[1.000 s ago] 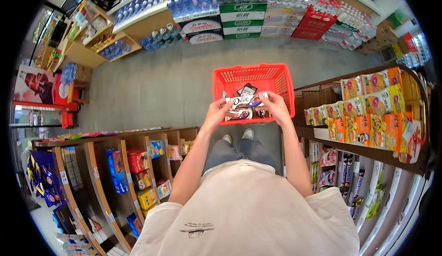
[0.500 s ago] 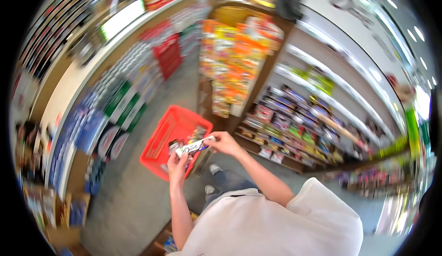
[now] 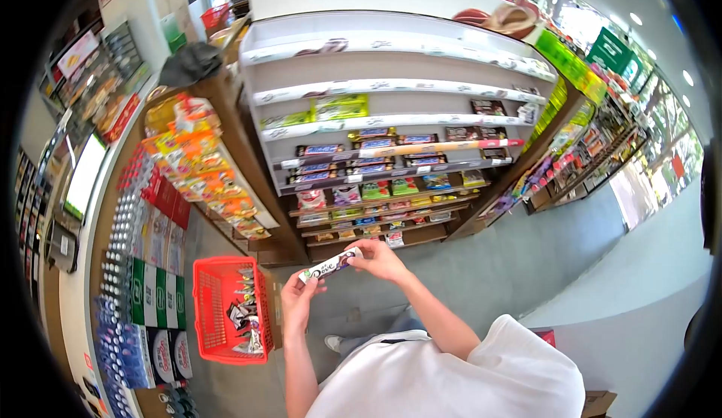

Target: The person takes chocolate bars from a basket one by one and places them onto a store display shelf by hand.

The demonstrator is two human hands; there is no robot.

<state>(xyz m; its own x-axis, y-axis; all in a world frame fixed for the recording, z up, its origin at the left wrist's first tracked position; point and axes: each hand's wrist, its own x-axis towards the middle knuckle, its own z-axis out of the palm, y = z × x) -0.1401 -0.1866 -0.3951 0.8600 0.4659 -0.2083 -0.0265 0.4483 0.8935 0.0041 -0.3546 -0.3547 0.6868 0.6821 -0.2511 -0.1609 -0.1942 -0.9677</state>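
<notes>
A white Dove chocolate bar (image 3: 325, 268) is stretched between my two hands, its printed face turned up toward me. My left hand (image 3: 296, 302) pinches the left end between thumb and fingers. At the other end, my right hand (image 3: 382, 262) grips the bar with its thumb along the dark printed part. To the left of my hands stands a red shopping basket (image 3: 207, 344) with several small wrapped snacks (image 3: 242, 314) along its right side.
Ahead rises a chocolate shelf rack (image 3: 406, 87) with several bars and bags on its lower tiers. Orange snack bags (image 3: 197, 164) hang at its left side. A counter (image 3: 124, 143) with stacked bottles and cartons (image 3: 156, 297) runs along the left. Grey floor (image 3: 519, 256) lies right.
My view has swung right, bringing the chocolate rack to the front and shifting the basket left of my hands. Both hands keep their hold on the bar.
</notes>
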